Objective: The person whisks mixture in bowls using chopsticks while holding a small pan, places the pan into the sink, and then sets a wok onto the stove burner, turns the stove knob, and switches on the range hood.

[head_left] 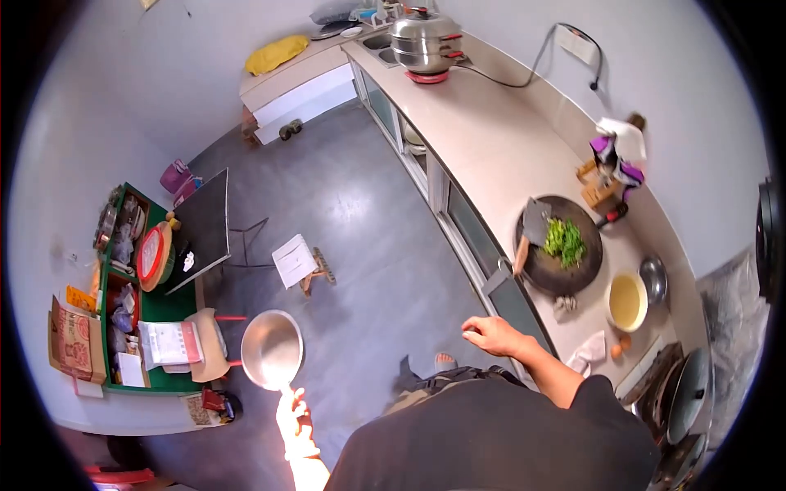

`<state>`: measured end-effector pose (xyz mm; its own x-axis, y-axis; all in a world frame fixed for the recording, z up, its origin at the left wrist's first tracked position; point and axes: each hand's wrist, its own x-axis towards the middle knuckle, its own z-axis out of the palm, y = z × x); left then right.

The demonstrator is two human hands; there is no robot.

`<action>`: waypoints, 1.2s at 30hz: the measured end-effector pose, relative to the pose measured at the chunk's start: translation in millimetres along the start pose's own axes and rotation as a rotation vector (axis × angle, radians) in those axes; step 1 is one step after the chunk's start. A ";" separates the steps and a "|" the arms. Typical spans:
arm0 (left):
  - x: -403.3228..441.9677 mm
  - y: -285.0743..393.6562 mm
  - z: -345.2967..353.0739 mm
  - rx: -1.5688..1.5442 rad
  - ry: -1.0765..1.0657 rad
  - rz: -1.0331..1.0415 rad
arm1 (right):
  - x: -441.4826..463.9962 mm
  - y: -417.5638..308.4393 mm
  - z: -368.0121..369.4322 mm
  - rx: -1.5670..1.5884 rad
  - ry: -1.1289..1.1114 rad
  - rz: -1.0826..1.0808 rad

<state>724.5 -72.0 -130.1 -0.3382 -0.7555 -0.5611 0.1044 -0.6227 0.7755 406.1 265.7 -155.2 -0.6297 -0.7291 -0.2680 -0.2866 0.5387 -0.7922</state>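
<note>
A round metal bowl [273,349] is in the lower left part of the frame, left of the bottom center. It is deep and silvery, with a smooth wall and a thin, pale rim that reads as a slightly upright oval. Its open side faces the camera, so the inside shows: bare metal, light gray on one side, with warm brownish reflections on the other. The bowl is held off the floor in the left hand [296,425], whose fingers are at the rim's lower edge. Strong glare washes out that edge, so the exact grip on the bowl is hard to tell.
</note>
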 end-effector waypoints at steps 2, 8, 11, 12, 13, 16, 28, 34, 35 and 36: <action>4.7 16.5 17.3 -0.024 0.166 -0.067 | 64.9 -26.5 -20.1 -0.075 -0.085 -0.022; 114.6 30.5 21.8 -0.104 0.292 -0.079 | 246.4 -59.9 -45.9 -0.175 -0.156 -0.040; 215.6 67.5 57.2 0.012 0.208 -0.089 | 316.4 -50.6 -52.2 -0.137 -0.106 0.039; 247.3 87.8 84.5 0.029 0.142 -0.095 | 333.9 -47.9 -56.2 -0.120 -0.081 0.110; 277.7 105.2 108.9 0.024 0.056 -0.089 | 344.9 -32.8 -54.4 -0.097 -0.034 0.121; 392.1 157.4 199.6 0.048 -0.182 -0.080 | 377.0 -13.5 -73.1 -0.043 0.058 0.259; 656.1 231.4 524.7 0.184 -0.460 -0.104 | 613.1 25.5 -145.5 0.147 0.200 0.458; 724.9 265.9 554.0 0.341 -0.293 -0.060 | 806.0 -35.9 -220.9 0.069 0.134 0.347; 740.0 272.4 555.5 0.368 -0.270 -0.066 | 831.3 -42.1 -230.4 0.084 0.110 0.337; 759.6 281.7 557.8 0.397 -0.250 -0.068 | 854.9 -42.7 -237.8 0.080 0.127 0.326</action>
<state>-24.7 -707.6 -176.4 -0.5519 -0.6132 -0.5651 -0.2752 -0.5057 0.8176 -291.7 -280.3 -220.1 -0.7647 -0.4638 -0.4473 -0.0021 0.6960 -0.7181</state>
